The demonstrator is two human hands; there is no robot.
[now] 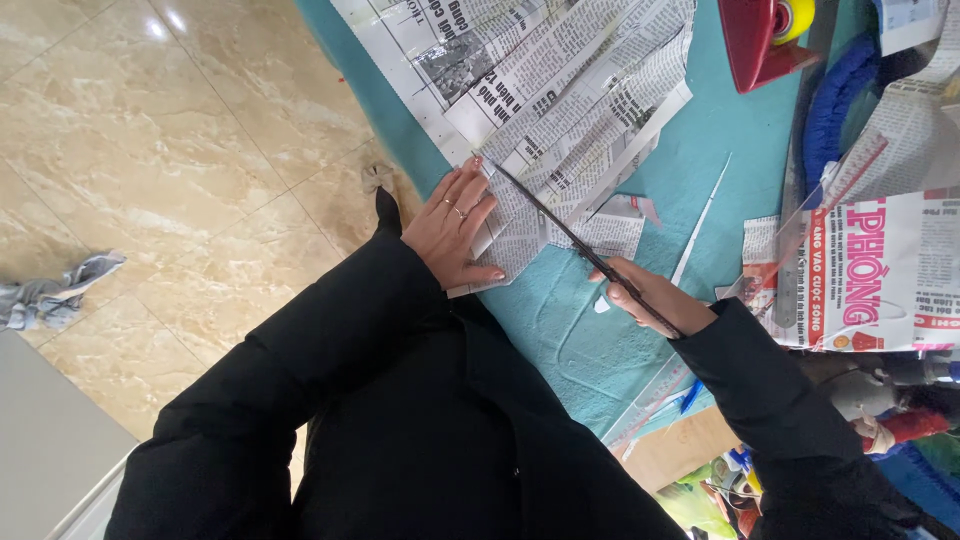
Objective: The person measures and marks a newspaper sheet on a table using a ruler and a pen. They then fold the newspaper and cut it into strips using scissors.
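From the head camera I look down over my black sleeves at a teal counter beside a pale marble floor. My left hand lies flat, fingers spread and pressing down on a folded stack of newspaper sheets; its grip pinches nothing, it only pins the paper's near corner to the counter. My right hand is closed around the near end of a long thin dark stick, its grip wrapped tight on it. The stick runs slantwise from that hand up to the fingertips of my left hand, lying along the edge of the folded paper.

A thin white paper strip lies on the counter just right of the stick. Farther right sits another newspaper with red print, and a red tape dispenser stands at the top. A crumpled grey cloth rests on the floor, well apart on the left.
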